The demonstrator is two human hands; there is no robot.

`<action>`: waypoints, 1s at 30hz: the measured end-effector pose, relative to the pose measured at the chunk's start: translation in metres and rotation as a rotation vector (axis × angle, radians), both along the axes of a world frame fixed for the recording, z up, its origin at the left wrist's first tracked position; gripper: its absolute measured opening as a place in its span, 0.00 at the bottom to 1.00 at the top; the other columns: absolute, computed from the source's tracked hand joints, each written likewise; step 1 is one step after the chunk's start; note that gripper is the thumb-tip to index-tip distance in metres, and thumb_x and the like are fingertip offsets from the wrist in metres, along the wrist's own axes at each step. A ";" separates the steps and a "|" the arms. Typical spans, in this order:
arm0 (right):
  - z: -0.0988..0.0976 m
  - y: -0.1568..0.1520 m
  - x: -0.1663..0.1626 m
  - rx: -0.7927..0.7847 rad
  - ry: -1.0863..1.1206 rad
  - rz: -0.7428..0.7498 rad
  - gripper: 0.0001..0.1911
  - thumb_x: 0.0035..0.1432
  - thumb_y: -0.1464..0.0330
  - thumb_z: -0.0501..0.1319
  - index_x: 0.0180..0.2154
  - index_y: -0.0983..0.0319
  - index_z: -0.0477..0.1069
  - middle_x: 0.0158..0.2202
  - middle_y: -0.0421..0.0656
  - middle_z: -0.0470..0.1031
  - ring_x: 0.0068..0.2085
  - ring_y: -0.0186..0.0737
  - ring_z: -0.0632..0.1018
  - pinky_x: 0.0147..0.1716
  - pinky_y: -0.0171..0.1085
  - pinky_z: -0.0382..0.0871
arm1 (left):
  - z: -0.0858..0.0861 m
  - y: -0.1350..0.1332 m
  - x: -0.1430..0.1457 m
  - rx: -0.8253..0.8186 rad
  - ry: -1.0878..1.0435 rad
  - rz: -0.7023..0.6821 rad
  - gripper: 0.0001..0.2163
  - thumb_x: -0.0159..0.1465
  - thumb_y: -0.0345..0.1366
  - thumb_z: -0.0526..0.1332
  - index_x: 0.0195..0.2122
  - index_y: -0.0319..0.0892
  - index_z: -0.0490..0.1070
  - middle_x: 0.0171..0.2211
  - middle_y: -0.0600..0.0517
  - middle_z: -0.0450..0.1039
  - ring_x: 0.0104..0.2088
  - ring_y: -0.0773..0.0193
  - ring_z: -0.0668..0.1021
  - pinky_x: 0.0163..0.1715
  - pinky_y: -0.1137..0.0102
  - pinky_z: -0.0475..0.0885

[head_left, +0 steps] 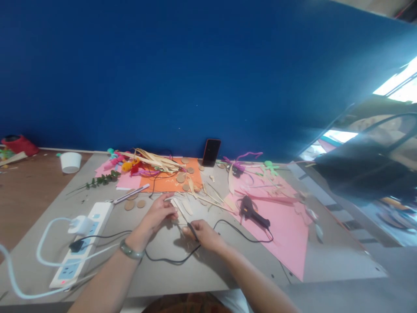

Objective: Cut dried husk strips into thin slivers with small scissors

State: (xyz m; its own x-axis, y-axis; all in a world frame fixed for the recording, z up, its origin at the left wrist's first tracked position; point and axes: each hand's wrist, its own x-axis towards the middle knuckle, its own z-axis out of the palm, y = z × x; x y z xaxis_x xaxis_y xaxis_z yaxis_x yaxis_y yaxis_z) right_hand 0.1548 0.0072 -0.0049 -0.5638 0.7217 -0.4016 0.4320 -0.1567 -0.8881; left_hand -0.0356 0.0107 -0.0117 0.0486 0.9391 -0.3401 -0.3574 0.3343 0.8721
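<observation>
My left hand [160,213] rests on the grey table [202,269], its fingers curled on a pale dried leaf strip [180,208]. My right hand [202,234] is closed around a thin dark tool [193,230] whose tip points at the same strip. The two hands nearly touch. A black cable [169,260] runs under both wrists. A bracelet sits on my left wrist.
A black glue gun [253,212] lies on pink paper [286,234] to the right. A white power strip [81,243] with plugs lies at the left. Orange paper [169,180], cardboard discs, dried leaves, pipe cleaners, a phone [211,152] and a white cup [71,162] sit further back.
</observation>
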 end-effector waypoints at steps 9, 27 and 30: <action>0.000 0.006 0.005 0.031 -0.029 -0.071 0.28 0.45 0.48 0.62 0.17 0.61 0.54 0.15 0.33 0.51 0.20 0.27 0.53 0.20 0.33 0.45 | 0.001 0.001 -0.002 -0.011 0.054 -0.012 0.33 0.47 0.30 0.66 0.55 0.34 0.58 0.18 0.57 0.70 0.18 0.69 0.73 0.20 0.75 0.67; 0.003 0.052 -0.013 0.615 -0.582 -0.161 0.07 0.43 0.71 0.63 0.21 0.62 0.65 0.22 0.40 0.69 0.28 0.36 0.68 0.27 0.33 0.49 | -0.030 0.014 -0.012 0.161 0.625 0.108 0.21 0.48 0.30 0.62 0.44 0.36 0.68 0.20 0.56 0.71 0.16 0.68 0.72 0.17 0.74 0.65; -0.002 0.054 -0.010 0.568 -0.489 -0.221 0.10 0.41 0.73 0.63 0.18 0.62 0.61 0.20 0.38 0.66 0.26 0.35 0.66 0.26 0.33 0.49 | -0.027 0.013 -0.012 0.165 0.621 0.156 0.18 0.48 0.31 0.62 0.43 0.38 0.70 0.22 0.55 0.72 0.15 0.69 0.72 0.16 0.74 0.64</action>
